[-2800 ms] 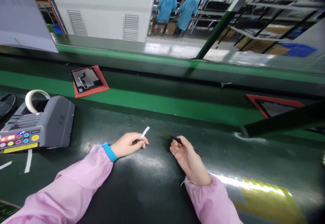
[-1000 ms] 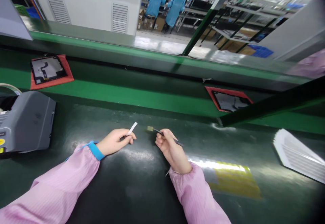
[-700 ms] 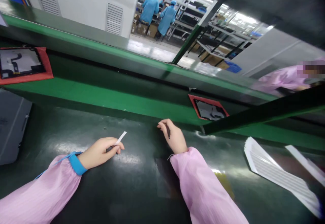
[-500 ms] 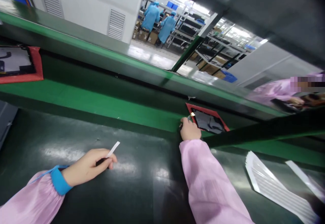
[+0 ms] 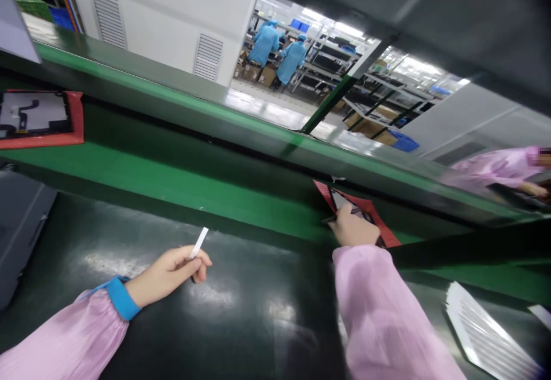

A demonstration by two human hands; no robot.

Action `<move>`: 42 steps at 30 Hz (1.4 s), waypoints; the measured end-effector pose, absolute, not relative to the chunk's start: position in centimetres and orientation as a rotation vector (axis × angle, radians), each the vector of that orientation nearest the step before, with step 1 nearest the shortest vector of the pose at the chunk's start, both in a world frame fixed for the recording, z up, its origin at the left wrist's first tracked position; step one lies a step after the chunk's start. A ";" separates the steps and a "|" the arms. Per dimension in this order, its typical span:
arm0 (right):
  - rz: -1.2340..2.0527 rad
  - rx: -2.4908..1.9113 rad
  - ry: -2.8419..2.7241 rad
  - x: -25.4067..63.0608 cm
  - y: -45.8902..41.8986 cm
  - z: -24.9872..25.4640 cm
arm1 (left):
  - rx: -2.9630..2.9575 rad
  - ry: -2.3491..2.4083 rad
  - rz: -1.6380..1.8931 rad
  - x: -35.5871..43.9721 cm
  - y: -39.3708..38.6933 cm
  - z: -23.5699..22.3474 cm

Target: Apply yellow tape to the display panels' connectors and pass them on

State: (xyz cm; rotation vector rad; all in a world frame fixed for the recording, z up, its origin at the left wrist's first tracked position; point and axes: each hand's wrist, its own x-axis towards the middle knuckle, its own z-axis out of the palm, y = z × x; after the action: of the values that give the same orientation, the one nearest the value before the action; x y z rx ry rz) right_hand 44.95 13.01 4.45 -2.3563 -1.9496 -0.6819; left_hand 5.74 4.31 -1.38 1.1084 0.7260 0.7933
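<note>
My left hand [image 5: 178, 271] is closed above the dark bench top, pinching a narrow white strip [image 5: 199, 242] between thumb and fingers. The strip's free end points up and away. Over on the green conveyor, my right hand [image 5: 355, 228] is closed on the near left edge of a flat, dark-framed screen panel [image 5: 339, 197]. Much of that panel, and my right fingertips, are hidden by the hand. Beneath the panel lies a red sheet [image 5: 384, 226]. A small dark piece [image 5: 329, 219] sticks out left of the hand, too blurred to name.
A second dark-framed panel [image 5: 43, 110] lies on a red sheet at the far left. White ribbed strip sheets [image 5: 486, 331] rest at right. A dark green beam [image 5: 465, 242] crosses on the right, a grey box [image 5: 23, 236] stands left, and a co-worker's pink sleeve [image 5: 495, 165] shows beyond.
My right hand has moved right, onto the panel, covering more of it. My left hand still holds the white strip. The whole view has shifted slightly.
</note>
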 end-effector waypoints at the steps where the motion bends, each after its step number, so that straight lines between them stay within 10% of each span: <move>1: -0.715 -2.314 -1.975 44.0 12.6 4.9 | 1.092 0.715 0.814 5.9 4.2 -1.6; 14: -0.530 -1.031 -2.501 20.0 -3.8 3.4 | 0.713 0.736 1.204 5.6 3.4 -2.3; 24: -0.100 -1.256 -2.209 26.4 -5.8 9.4 | 0.755 0.793 1.019 1.6 8.1 -2.9; 36: 0.964 -1.295 -1.400 29.3 -7.7 2.8 | 1.399 1.120 1.354 1.4 4.6 -0.9; 42: 0.684 -1.591 -1.583 34.0 -5.5 1.0 | 1.929 1.516 1.068 4.1 -4.2 -2.3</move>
State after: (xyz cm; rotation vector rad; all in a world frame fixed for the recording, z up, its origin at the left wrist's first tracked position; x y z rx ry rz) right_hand 33.99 -5.49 0.97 -1.5907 -1.5830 0.6839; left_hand 4.10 -4.20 -2.33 1.9294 1.5158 1.0677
